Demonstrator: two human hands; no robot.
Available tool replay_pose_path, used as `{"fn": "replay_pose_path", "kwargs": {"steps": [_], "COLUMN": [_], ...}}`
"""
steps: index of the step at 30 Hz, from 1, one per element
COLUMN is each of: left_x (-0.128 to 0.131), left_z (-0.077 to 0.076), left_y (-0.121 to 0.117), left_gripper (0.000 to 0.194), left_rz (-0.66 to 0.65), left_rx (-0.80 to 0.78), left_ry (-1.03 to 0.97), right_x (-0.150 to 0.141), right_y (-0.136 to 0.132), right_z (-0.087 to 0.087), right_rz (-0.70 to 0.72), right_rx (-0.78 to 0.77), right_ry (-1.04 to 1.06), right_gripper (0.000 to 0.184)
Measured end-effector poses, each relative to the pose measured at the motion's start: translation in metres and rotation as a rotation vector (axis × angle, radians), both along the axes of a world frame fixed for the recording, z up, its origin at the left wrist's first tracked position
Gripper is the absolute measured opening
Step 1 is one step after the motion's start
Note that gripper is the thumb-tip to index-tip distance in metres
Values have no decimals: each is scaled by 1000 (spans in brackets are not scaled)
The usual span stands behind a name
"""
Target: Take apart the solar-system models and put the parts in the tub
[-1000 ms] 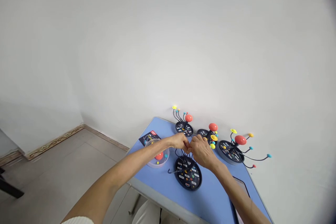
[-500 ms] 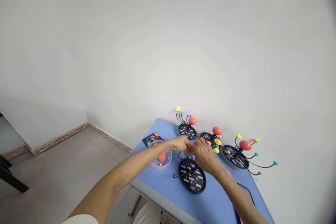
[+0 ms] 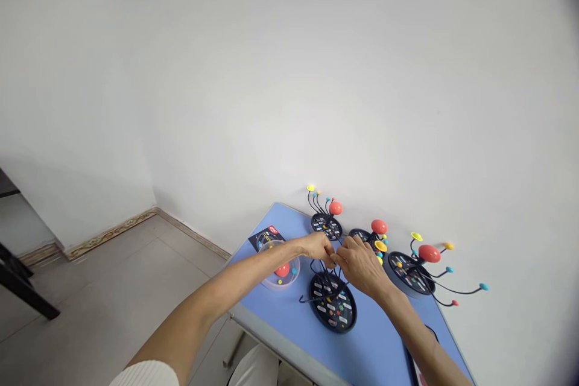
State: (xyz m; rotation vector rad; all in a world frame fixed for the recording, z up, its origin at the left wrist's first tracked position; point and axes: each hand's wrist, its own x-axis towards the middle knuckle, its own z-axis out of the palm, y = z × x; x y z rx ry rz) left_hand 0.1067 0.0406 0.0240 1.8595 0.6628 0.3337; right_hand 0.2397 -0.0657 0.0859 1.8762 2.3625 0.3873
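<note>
My left hand (image 3: 319,247) and my right hand (image 3: 360,262) meet above a solar system model with a round black base (image 3: 333,313). Both are closed, with fingertips pinched together over the model's thin black curved arms. Whatever lies between the fingertips is hidden. One bent arm (image 3: 310,300) reaches out to the left, bare at its hooked end. Under my left forearm sits a clear plastic bowl (image 3: 272,285) holding a red ball (image 3: 283,270) and several small coloured balls. Part of the bowl is covered by that forearm.
Along the wall stand three similar models with red balls: one at the back (image 3: 326,228), one behind my right hand (image 3: 379,227), one at right (image 3: 411,274) with arms past the edge. A printed card (image 3: 257,241) lies on the blue table (image 3: 289,325). A dark-edged flat object (image 3: 411,362) is under my right forearm.
The whole view has shifted slightly, so the table and models appear a little farther right. My hands stay together over the near model, with only a slight change in the right hand's pose.
</note>
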Motion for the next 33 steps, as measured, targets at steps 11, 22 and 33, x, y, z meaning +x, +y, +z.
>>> {"fn": "replay_pose_path", "kwargs": {"steps": [11, 22, 33], "left_x": [2, 1, -3], "left_z": [-3, -2, 0], "left_y": [2, 0, -1], "left_gripper": [9, 13, 10], "left_rz": [-31, -26, 8], "left_rx": [27, 6, 10], "left_ry": [-20, -30, -31], "right_x": [-8, -9, -11], "right_y": [2, -1, -1], "right_z": [-1, -9, 3], "right_rz": [-12, 37, -126], "right_rx": [-124, -42, -88], "right_ry": [-76, -86, -21], "right_gripper": [33, 26, 39]}}
